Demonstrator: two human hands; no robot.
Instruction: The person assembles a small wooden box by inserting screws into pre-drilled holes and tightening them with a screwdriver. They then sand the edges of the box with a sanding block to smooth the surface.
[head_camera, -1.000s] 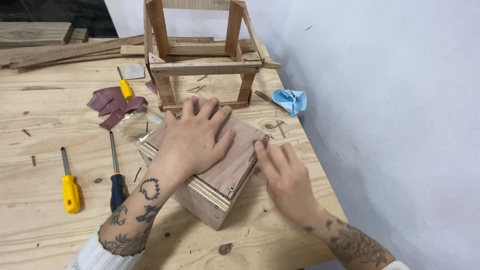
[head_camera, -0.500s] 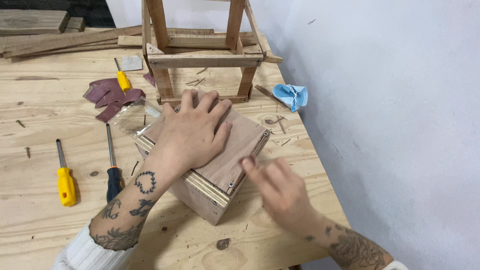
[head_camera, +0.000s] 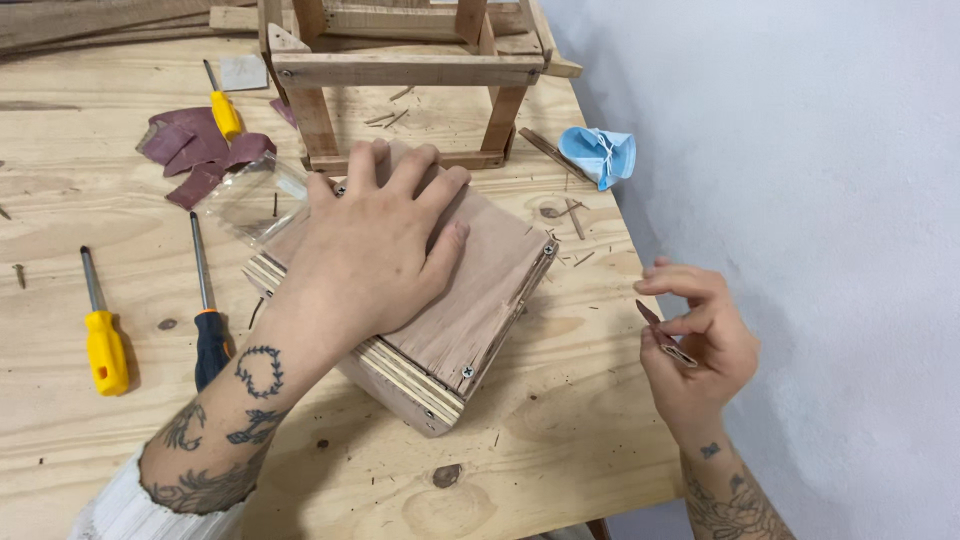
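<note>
Left hand: the left hand (head_camera: 385, 255) lies flat, palm down, on the top panel of the plywood box (head_camera: 425, 300), fingers spread and pointing away from the person; it presses on the panel and grasps nothing.
Right hand: the right hand (head_camera: 697, 345) is raised off the workbench (head_camera: 560, 420), well to the right of the box, at the bench's right edge; thumb and fingertips are pinched on a small folded piece of sandpaper (head_camera: 660, 335).
Plywood box: it sits turned at an angle on the bench, its reddish-brown top panel facing up, the layered plywood edge showing along the near side, with screw heads visible at its right and near corners.
Wooden frame: an open frame of wooden slats (head_camera: 405, 75) stands just beyond the box; the left hand's fingertips reach close to its lower rail.
Clear plastic container: a clear container (head_camera: 250, 195) rests at the box's far left corner.
Screwdrivers: a dark-handled screwdriver (head_camera: 208, 310) lies just left of the box, and a yellow-handled screwdriver (head_camera: 100, 330) lies further left; another yellow-handled one (head_camera: 222, 105) lies beyond the box to the left.
Sandpaper sheets: dark red sandpaper pieces (head_camera: 195, 150) lie beyond the box's left side.
Face mask: a crumpled blue face mask (head_camera: 600, 155) lies beyond the box to the right.
</note>
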